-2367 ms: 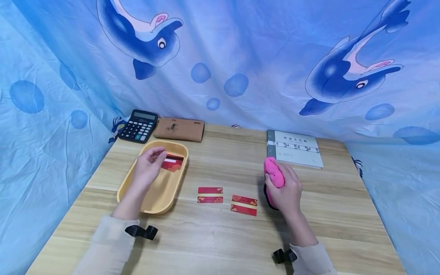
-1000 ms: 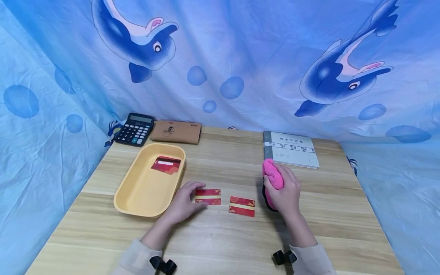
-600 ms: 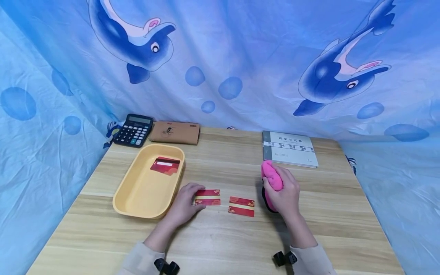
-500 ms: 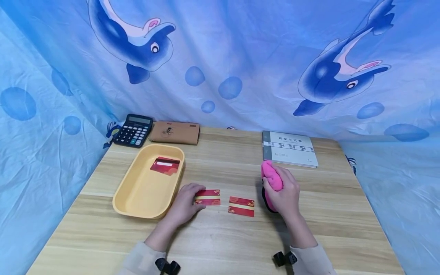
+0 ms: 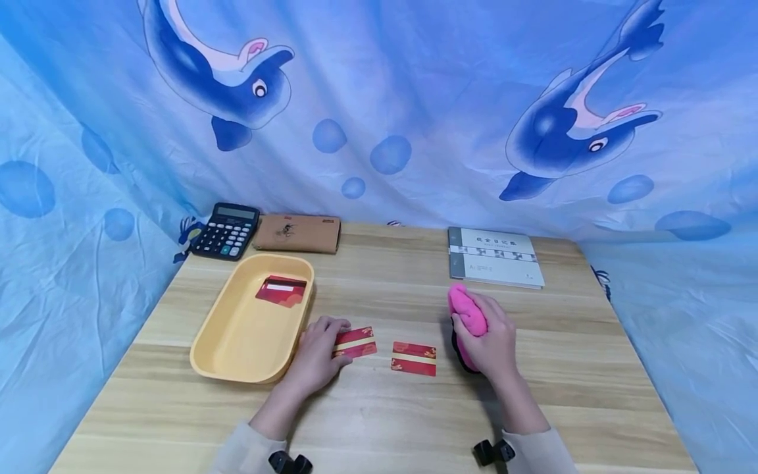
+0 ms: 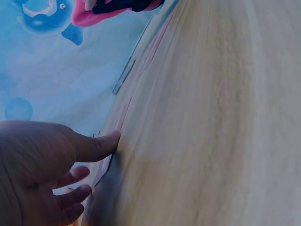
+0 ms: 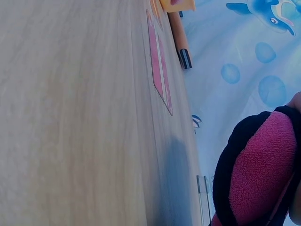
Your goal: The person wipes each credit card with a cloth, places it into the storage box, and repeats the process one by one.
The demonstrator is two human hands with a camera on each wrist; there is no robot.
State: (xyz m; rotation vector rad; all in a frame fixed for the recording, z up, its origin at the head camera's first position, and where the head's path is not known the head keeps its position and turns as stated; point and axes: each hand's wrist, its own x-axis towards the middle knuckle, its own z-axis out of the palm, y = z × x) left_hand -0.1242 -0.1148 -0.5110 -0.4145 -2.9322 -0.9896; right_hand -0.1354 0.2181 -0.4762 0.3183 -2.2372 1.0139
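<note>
My left hand [image 5: 316, 355] grips a red card [image 5: 355, 343] with a pale stripe by its edges, the thumb on the near edge and the fingers on the far one. In the left wrist view, the thumb [image 6: 101, 145] touches the edge of that card, which sits slightly turned on the table. A second striped red card [image 5: 413, 359] lies flat just to the right. My right hand [image 5: 495, 336] holds a folded pink plush cloth item with black edging [image 5: 470, 315]; the right wrist view shows its fuzzy pink face [image 7: 263, 169]. Its exact kind is unclear.
A yellow tray [image 5: 204, 359] left of the left hand contains red cards [image 5: 281, 291], one showing a black stripe. Behind it are a calculator [image 5: 226, 232] and a brown wallet [image 5: 299, 234]. A grey-white notebook [image 5: 497, 257] lies at the back right. A blue curtain [image 5: 391, 85] borders the wooden table [image 5: 379, 428].
My left hand has moved from over the tray to the left striped card and taken hold of it. That card has turned slightly. The right hand keeps its hold on the pink item.
</note>
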